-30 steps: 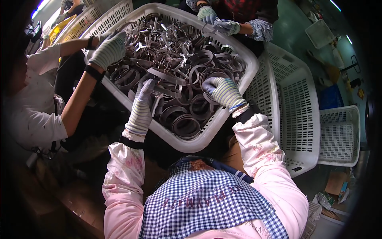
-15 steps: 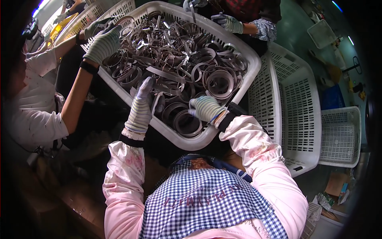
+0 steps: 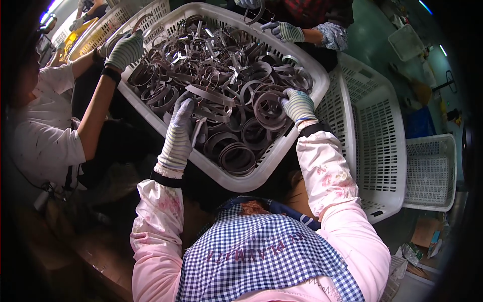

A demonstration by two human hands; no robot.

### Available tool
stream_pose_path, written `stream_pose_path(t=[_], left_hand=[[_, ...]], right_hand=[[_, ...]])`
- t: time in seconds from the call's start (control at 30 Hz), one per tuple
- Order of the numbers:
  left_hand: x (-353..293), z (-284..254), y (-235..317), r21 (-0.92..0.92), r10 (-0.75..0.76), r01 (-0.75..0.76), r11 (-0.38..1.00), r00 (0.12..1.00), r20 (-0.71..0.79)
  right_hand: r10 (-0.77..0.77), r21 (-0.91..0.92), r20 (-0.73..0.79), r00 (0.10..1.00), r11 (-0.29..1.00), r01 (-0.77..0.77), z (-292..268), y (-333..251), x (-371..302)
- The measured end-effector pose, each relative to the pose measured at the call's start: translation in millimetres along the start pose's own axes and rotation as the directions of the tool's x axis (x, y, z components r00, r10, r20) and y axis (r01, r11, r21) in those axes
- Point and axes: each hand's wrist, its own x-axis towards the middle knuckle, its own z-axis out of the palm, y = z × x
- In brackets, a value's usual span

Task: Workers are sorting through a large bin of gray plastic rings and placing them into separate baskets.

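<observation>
A white plastic basket (image 3: pixel 229 180) in front of me is heaped with grey metal bands bent into rings, some with shiny silver metal pieces. My right hand (image 3: pixel 299 107), in a striped glove, closes its fingers on the right edge of a nested stack of metal rings (image 3: pixel 270 111). At the basket's near left edge, my left hand (image 3: pixel 178 132), gloved too, has its fingers bent and the tips by a curved metal band (image 3: pixel 209 96). What those fingers grip is hidden. More nested rings (image 3: pixel 237 158) lie in the near corner, between my hands.
A co-worker's gloved hands (image 3: pixel 125 50) hold a curved band at the basket's left. Another co-worker's gloved hands (image 3: pixel 284 31) are at the far rim, one with a ring. Slotted white baskets (image 3: pixel 380 146) stand on the right, with a smaller basket (image 3: pixel 428 171) beyond.
My right hand has moved from the near ring stack up and right onto another stack, which has shifted slightly left. My left hand has barely moved. The left co-worker's hands have moved left.
</observation>
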Motion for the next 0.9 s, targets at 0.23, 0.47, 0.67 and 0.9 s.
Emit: stream_pose_path(t=[0.23, 0.47, 0.67, 0.9], left_hand=[[2.7, 2.5, -3.9, 0.1, -0.018, 0.02, 0.995, 0.999, -0.028], [2.5, 3.8, -6.5, 0.105, -0.035, 0.029, 0.994, 0.998, 0.053], [-1.8, 7.6, -4.7, 0.099, 0.011, -0.024, 0.995, 0.991, 0.13], [-4.6, 22.4, -13.3, 0.29, 0.321, -0.359, 0.887, 0.932, 0.169]], right_hand=[[-0.145, 0.039, -0.2, 0.969, 0.987, 0.156, -5.6, -13.5, -5.0], [-0.146, 0.132, -0.57, 0.809, 0.955, 0.266, -20.6, -16.1, -6.3], [-0.174, 0.243, -0.661, 0.73, 0.871, 0.427, -34.2, -40.1, -25.3], [-0.238, 0.358, -0.716, 0.656, 0.683, 0.637, -41.3, -67.9, -52.3]])
